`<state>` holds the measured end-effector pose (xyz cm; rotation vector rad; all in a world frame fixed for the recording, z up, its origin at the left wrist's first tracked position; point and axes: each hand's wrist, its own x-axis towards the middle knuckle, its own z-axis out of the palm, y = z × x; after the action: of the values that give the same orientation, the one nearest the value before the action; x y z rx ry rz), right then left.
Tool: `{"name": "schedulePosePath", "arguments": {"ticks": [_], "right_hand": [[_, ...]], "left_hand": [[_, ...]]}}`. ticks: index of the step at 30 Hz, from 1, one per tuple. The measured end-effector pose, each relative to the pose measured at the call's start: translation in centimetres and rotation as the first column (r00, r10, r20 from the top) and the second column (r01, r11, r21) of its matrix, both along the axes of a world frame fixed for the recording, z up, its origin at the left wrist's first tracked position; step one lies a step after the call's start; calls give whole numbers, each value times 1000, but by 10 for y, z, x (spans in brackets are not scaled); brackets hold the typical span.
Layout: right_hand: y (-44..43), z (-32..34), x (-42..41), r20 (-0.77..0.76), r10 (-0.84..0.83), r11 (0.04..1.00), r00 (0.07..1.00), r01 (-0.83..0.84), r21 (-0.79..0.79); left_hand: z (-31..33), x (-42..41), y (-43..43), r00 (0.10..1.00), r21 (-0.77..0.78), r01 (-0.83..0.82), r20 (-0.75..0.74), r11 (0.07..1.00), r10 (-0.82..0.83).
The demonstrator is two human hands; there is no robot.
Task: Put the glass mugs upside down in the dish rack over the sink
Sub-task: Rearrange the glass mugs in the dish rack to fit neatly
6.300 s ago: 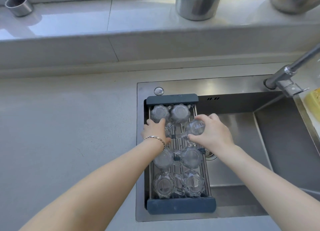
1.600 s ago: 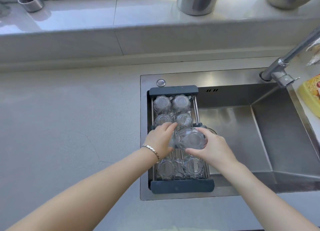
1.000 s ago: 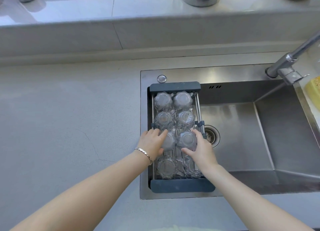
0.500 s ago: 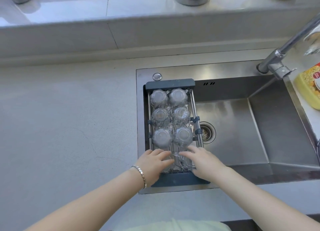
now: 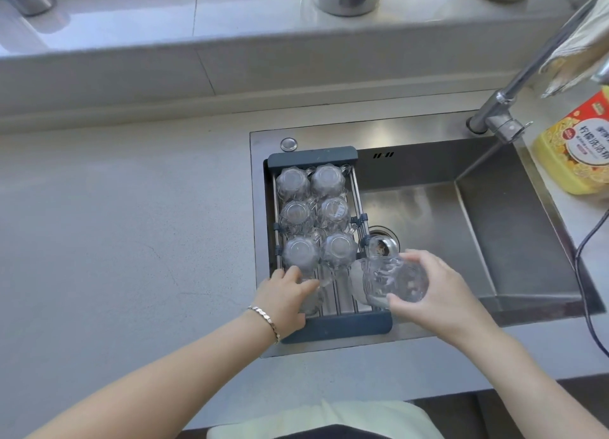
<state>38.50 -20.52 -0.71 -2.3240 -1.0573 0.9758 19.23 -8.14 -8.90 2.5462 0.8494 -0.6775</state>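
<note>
While six mugs (image 5: 314,219) sit inverted, right hand (image 5: 438,293) grips a tilted mug (image 5: 392,282); left hand (image 5: 285,298) clasps another (image 5: 311,293); next, flip and seat both in the rack (image 5: 336,327).

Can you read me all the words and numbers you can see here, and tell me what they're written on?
yellow bottle: big Chinese characters on its white label, partly cut off at the picture's edge and too blurred to read surely.
The same label's small red badge and orange logo: too small to read.
sticker on one upturned glass mug in the dish rack: looks like a barcode, too small to read.
No other writing shows.
</note>
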Motion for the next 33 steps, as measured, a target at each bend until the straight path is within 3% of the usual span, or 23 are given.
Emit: {"name": "schedulePosePath", "arguments": {"ticks": [3,7,12,17,24,33], "right_hand": [[-10,-7,-8,-89,-224,974,971,220,-45],[-6,-23,-28,-63,-324,940,944,313,-135],[22,-36,-52,17,-283,949,959,282,-143],[40,-61,-67,98,-171,944,980,192,-270],[31,-88,-64,-84,-195,956,977,170,-238],[23,-97,-48,-47,-123,974,991,112,-198]], "left_hand": [[0,2,-4,975,-60,-222,11,973,223],[-6,11,-5,955,-82,-296,-40,952,293],[-8,8,-4,951,-92,-309,-30,946,308],[-8,5,-3,955,-99,-296,-24,950,295],[-10,4,-2,959,-97,-281,-6,955,282],[-19,-4,-7,953,-105,-290,54,951,297]]}}
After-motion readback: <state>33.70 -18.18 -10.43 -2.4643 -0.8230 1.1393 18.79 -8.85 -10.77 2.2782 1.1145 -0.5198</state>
